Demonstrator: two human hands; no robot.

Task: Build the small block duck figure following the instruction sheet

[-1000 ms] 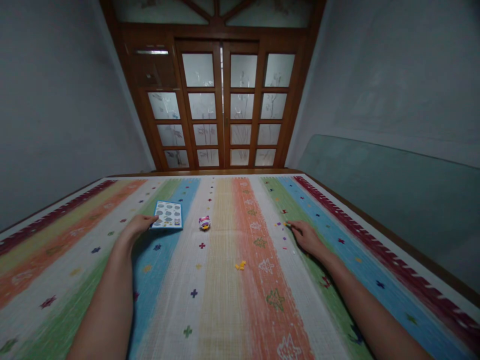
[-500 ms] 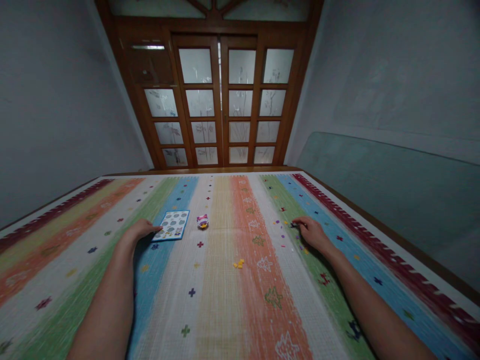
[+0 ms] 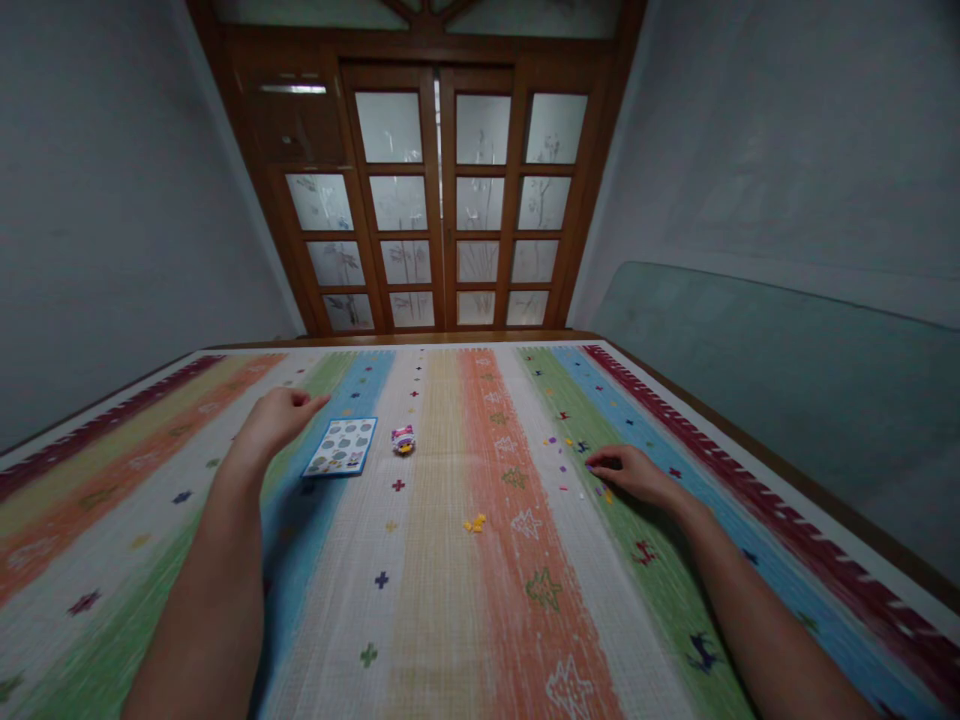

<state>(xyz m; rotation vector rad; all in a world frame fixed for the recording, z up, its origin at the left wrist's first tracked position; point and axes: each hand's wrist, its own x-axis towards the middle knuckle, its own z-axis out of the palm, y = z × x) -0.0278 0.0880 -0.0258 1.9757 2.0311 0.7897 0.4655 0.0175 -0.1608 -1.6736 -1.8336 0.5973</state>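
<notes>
My left hand (image 3: 276, 417) hovers just left of a blue card (image 3: 340, 446) printed with round grey shapes, its fingers loosely curled and holding nothing. A small pink and white toy figure (image 3: 403, 439) stands right of the card. My right hand (image 3: 634, 472) rests low on the striped mat (image 3: 450, 560), fingers bent down among several tiny coloured pieces (image 3: 568, 448); whether it pinches one is hidden. A small yellow cluster (image 3: 474, 522) lies between my arms.
The mat covers a wide surface with a wooden border. A wooden glass-paned double door (image 3: 442, 200) stands beyond its far edge. A pale green panel (image 3: 787, 370) leans along the right wall. Grey walls close both sides.
My left hand has lifted off the blue card and moved left, after nudging the card toward me. My right hand has drawn back toward me from the far scattered pieces.
</notes>
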